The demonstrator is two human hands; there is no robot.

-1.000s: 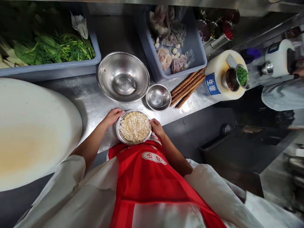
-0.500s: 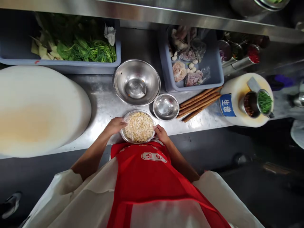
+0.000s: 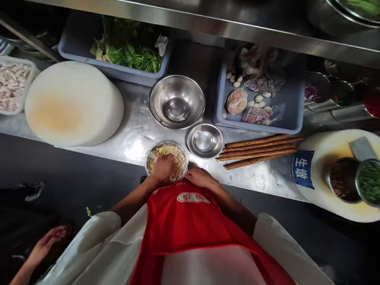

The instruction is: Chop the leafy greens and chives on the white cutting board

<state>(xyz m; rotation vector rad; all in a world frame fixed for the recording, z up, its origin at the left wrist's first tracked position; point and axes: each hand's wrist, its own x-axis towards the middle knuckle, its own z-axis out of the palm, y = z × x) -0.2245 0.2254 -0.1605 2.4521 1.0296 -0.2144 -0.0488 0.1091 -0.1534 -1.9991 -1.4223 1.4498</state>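
A round metal bowl (image 3: 181, 155) of pale chopped food, with clear plastic film on it, stands at the counter's front edge. My left hand (image 3: 164, 168) lies on top of the food, its fingertips pointing down and partly hidden. At the bowl's right rim is my right hand (image 3: 199, 177), fingers curled, with the tips out of clear sight. Behind the bowl sit a large steel bowl (image 3: 177, 109) and a smaller steel bowl (image 3: 204, 141), both without food.
Brown sticks (image 3: 252, 152) lie on the right. White round blocks (image 3: 74, 103) stand at both sides. Blue bins (image 3: 258, 128) hold greens and bagged meat. A shelf edge (image 3: 208, 25) crosses above. Another person's hand (image 3: 44, 243) shows at lower left.
My left hand has moved from the bowl's left rim onto the food. The right hand stays near the right rim. The view has shifted, and another person's hand has appeared at lower left.
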